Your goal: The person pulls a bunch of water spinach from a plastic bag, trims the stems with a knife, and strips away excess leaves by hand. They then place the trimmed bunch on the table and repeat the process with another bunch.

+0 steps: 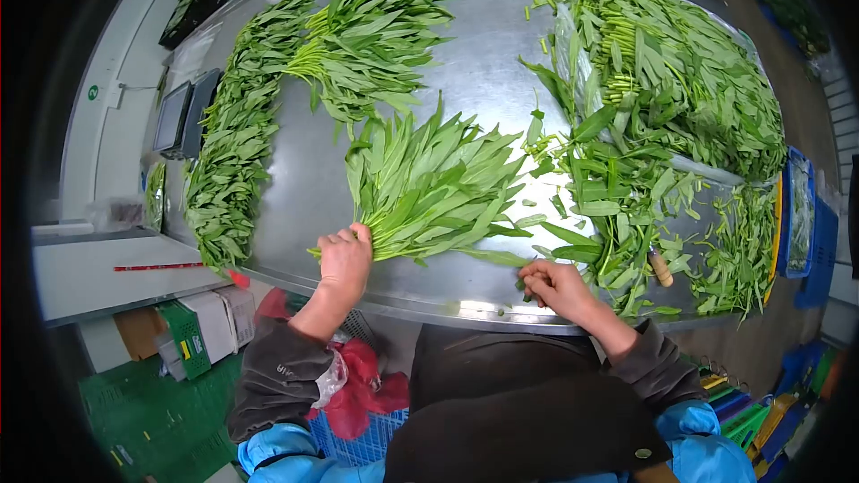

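Note:
My left hand point(345, 259) is closed around the stem ends of a bunch of long-leaved water spinach point(438, 183), whose leaves fan out to the upper right over the metal table. To its right, my right hand point(559, 290) is held low near the table's front edge with the fingers curled together. A small dark green scrap of leaf shows at its fingertips. Close above that hand lie loose leaves point(577, 252) spilling from a larger heap. A knife with a wooden handle point(660, 266) sits among the greens to the right, its blade mostly hidden.
Bundled greens point(376, 31) lie at the back, with a long row of bunches point(237, 139) along the left edge. A large plastic-wrapped pile point(680, 80) fills the right side. Beyond the left row stands a dark screen device point(174, 121); a blue crate point(801, 215) is at far right.

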Action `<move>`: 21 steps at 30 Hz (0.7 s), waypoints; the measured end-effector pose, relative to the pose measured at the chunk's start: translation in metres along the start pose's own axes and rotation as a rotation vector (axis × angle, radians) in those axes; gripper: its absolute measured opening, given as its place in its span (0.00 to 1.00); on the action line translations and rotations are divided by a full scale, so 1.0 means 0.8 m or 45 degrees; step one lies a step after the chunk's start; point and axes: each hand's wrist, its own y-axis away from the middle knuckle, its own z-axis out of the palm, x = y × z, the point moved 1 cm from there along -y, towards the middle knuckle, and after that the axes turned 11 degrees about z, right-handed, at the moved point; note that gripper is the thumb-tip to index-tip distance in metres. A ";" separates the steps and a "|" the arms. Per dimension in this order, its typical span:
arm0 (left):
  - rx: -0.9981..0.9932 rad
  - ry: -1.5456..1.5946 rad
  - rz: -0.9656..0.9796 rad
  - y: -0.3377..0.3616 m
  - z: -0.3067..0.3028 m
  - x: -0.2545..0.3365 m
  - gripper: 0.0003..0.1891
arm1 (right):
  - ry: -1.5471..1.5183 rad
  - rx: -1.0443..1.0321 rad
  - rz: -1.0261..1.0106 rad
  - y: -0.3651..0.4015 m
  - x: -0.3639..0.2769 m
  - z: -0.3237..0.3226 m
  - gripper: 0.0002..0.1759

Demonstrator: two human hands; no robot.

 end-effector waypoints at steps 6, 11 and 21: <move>-0.057 -0.048 -0.039 0.000 -0.005 0.008 0.17 | 0.100 -0.009 -0.108 -0.005 -0.022 0.002 0.10; 0.005 0.075 -0.020 0.005 -0.006 0.005 0.18 | 0.472 0.101 -0.517 -0.002 -0.059 0.031 0.10; 0.013 1.169 0.269 0.020 -0.085 -0.125 0.19 | 1.152 0.270 -1.427 -0.029 -0.247 0.153 0.32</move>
